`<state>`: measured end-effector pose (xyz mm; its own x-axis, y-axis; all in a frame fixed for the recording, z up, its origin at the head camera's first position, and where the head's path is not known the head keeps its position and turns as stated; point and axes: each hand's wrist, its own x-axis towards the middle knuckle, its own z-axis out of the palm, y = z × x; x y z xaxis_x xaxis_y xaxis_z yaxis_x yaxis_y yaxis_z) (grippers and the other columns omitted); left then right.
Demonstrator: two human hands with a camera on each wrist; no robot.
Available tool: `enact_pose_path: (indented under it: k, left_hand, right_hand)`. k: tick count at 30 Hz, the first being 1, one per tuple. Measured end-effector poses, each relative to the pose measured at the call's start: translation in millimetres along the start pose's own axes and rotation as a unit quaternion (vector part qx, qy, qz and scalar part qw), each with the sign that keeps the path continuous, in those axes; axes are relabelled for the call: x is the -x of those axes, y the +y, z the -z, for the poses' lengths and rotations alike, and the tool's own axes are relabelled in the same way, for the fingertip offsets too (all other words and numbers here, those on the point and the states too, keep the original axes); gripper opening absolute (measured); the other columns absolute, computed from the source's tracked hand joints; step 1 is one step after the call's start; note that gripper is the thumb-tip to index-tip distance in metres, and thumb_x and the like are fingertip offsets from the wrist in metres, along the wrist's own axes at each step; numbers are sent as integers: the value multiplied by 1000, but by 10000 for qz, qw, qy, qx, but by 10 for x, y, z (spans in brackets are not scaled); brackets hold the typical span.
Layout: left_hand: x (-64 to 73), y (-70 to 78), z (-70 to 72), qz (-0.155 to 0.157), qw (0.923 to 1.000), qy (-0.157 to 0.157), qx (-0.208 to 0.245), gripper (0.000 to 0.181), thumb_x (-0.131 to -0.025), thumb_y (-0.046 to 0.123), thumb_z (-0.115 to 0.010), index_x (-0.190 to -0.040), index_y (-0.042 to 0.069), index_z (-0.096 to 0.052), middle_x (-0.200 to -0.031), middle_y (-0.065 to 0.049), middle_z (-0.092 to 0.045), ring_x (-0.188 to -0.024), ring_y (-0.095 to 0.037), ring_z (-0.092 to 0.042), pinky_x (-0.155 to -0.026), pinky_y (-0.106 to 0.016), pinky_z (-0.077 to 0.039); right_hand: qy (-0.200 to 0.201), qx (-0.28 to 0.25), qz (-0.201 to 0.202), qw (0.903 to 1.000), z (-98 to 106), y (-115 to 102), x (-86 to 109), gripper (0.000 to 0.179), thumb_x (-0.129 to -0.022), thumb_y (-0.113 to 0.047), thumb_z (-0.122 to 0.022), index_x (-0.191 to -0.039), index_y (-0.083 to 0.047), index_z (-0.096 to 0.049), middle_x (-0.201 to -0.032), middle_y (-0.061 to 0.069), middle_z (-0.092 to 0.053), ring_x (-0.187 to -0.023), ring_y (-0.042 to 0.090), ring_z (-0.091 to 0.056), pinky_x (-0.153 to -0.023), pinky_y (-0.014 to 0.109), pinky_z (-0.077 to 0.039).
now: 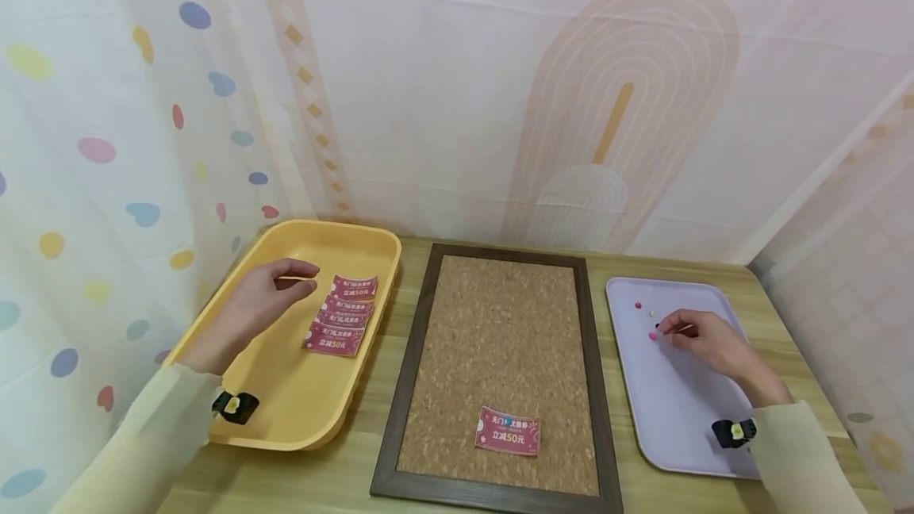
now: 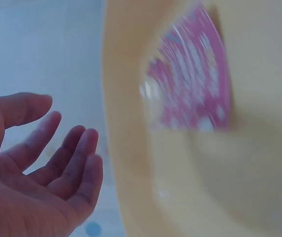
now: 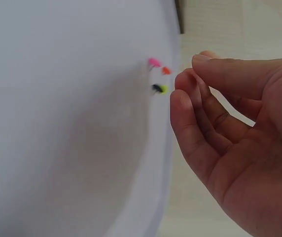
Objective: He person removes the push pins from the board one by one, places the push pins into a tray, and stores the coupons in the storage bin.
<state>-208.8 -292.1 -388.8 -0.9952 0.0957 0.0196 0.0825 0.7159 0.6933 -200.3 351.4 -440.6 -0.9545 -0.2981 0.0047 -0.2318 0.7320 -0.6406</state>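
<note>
Over the yellow tray hovers my left hand, fingers bent loosely and nothing between them. To its right lie several pink coupons, overlapping in a column. My right hand is above the lavender tray, thumb and fingers close together, with nothing seen between them. Near its fingertips are small push pins: a pink pin, an orange-red pin, a black pin and a yellow pin. One coupon lies low on the cork board, a blue pin at its upper middle.
The dark-framed cork board sits between the two trays on a wooden table. Patterned curtains hang behind and at both sides. Raised rims surround both trays; the yellow one is deeper.
</note>
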Motion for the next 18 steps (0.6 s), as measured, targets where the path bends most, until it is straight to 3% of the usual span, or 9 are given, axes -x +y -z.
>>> enact_pose_path:
  k: [7,12,18]
  left_hand:
    - [128,360,-141,-462,9980,303,296,31,-105,23,-63,-126,1,-68,-123,-17,-71,-111,-31,-67,-84,-13,-48]
    - [236,528,-256,-666,9949,242,721,26,-103,18,-65,-123,2,-69,-119,-14,-72,-103,-20,-68,-82,-16,-51]
    - [317,656,-425,-865,9871,-10,1347,23,-101,15,-68,-120,2,-71,-122,-14,-72,-95,-10,-69,-81,-20,-55]
  right_hand:
    - [293,176,127,9993,-2,-207,133,5,-95,0,-70,-100,-2,-72,-101,8,-72,-85,13,-63,-70,24,-53]
    - [450,154,320,9984,-15,-365,204,5,-98,-4,-69,-102,-4,-72,-98,3,-72,-82,4,-60,-70,23,-52]
    - [581,16,359,9977,-55,-539,283,6,-98,-8,-71,-103,-5,-72,-95,-1,-70,-79,6,-56,-68,23,-50]
